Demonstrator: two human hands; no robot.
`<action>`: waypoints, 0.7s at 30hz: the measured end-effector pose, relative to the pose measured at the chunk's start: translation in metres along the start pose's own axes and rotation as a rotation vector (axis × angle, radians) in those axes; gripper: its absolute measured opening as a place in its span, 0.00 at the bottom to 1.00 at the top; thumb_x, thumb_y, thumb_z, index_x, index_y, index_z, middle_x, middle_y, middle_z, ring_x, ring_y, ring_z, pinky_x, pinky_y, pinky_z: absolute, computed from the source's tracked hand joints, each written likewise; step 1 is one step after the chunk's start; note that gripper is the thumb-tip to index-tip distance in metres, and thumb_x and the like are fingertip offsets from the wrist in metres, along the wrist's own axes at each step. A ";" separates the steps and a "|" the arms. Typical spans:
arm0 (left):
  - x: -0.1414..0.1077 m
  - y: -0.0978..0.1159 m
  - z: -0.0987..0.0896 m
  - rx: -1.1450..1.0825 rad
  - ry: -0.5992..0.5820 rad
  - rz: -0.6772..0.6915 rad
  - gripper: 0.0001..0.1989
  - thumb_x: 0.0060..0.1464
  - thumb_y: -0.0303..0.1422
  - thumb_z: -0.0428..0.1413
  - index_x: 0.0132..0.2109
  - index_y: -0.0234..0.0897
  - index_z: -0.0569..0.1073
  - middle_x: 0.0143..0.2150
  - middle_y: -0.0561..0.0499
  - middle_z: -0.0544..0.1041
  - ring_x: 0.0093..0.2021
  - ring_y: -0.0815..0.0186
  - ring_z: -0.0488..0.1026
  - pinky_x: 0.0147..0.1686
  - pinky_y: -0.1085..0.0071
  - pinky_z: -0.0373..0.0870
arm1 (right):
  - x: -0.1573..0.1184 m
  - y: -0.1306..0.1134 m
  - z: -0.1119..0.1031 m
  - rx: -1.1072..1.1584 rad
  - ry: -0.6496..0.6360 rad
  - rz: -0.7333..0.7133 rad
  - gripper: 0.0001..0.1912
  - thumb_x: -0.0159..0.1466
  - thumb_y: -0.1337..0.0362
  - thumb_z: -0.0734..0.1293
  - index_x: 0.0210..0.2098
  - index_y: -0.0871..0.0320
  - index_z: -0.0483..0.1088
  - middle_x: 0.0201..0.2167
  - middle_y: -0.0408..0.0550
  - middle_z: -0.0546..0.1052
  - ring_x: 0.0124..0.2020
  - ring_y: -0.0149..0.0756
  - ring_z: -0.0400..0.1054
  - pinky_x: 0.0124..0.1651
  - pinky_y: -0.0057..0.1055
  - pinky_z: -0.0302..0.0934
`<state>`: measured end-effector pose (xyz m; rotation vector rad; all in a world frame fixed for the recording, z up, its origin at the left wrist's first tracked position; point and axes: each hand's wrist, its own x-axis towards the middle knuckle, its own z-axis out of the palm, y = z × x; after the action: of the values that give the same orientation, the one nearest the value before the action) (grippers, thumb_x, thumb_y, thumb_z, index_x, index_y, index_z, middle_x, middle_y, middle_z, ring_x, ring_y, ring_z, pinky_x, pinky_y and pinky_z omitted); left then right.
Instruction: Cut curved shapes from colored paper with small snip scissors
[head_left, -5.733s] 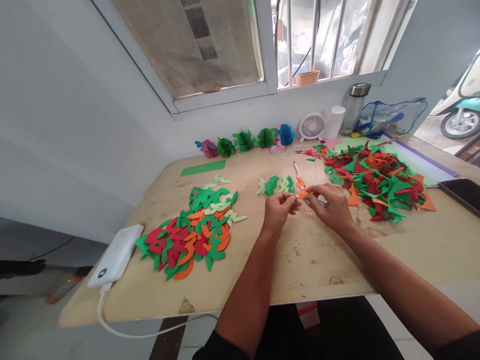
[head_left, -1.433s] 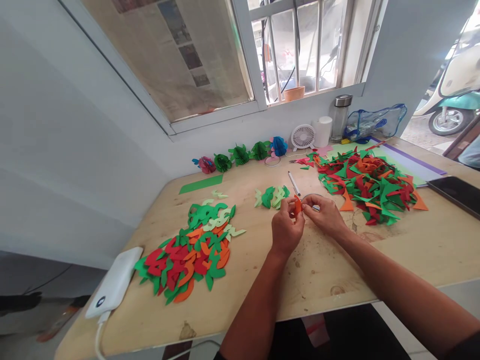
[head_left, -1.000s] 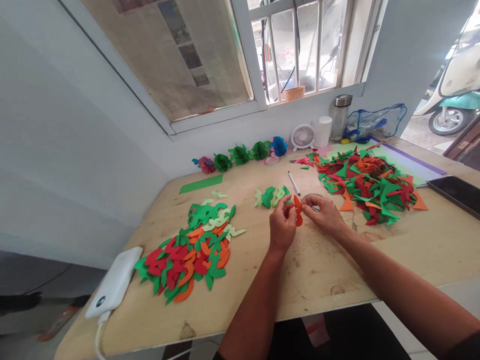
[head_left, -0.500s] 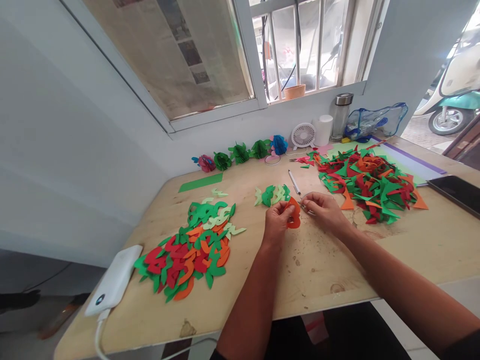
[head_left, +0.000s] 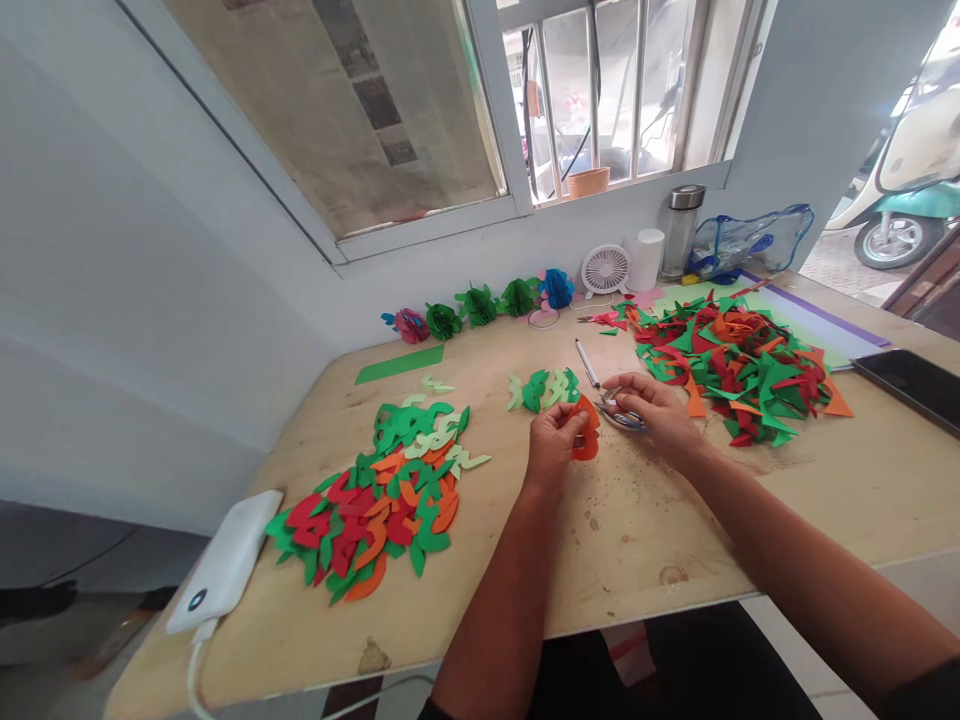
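Note:
Between the thumb and fingers of my left hand (head_left: 553,443) is an orange paper cutout (head_left: 588,440) with curved edges, held upright over the table. My right hand (head_left: 654,408) grips a small pair of scissors (head_left: 622,415) by the handles, just right of the orange paper. The blades point left toward the cutout; whether they touch it I cannot tell. Just beyond my left hand lie green and pale green paper cutouts (head_left: 535,391). A white pen (head_left: 588,363) rests on the table past my hands.
To the left spreads a pile of curved paper cutouts (head_left: 375,510). Angular paper scraps (head_left: 742,360) are heaped at the right, near a phone (head_left: 911,385). Along the wall stand paper ornaments (head_left: 478,305), a small fan (head_left: 606,270) and a bottle (head_left: 682,235). A power bank (head_left: 225,560) lies at the left edge.
My right hand has shifted slightly and its fingers have spread, so the scissors and their handles show more clearly. My left hand still holds the orange cutout in nearly the same place.

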<state>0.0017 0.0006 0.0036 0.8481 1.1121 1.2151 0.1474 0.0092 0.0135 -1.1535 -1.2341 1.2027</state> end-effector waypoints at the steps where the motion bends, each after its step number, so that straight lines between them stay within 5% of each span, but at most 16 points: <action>1: -0.001 0.001 0.001 0.002 -0.004 -0.003 0.15 0.34 0.39 0.64 0.27 0.33 0.70 0.21 0.53 0.73 0.19 0.70 0.71 0.21 0.75 0.65 | -0.001 0.000 0.000 0.001 -0.024 -0.020 0.13 0.52 0.61 0.64 0.37 0.58 0.70 0.24 0.42 0.72 0.28 0.32 0.68 0.31 0.28 0.62; 12: -0.002 -0.002 0.005 0.007 -0.020 0.022 0.20 0.33 0.40 0.65 0.33 0.33 0.70 0.20 0.53 0.74 0.19 0.69 0.71 0.22 0.74 0.65 | -0.004 0.000 0.004 -0.288 -0.096 -0.311 0.17 0.56 0.67 0.61 0.46 0.57 0.67 0.22 0.39 0.69 0.26 0.31 0.64 0.35 0.30 0.60; 21: -0.002 -0.004 0.007 0.078 -0.024 0.092 0.14 0.37 0.39 0.62 0.28 0.32 0.73 0.20 0.52 0.73 0.20 0.72 0.68 0.21 0.77 0.61 | -0.005 0.007 0.003 -0.481 -0.113 -0.416 0.20 0.60 0.67 0.60 0.52 0.55 0.64 0.26 0.42 0.72 0.31 0.34 0.67 0.41 0.32 0.61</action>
<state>0.0092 -0.0021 0.0023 0.9800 1.1174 1.2402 0.1447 0.0044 0.0067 -1.0962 -1.8105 0.6821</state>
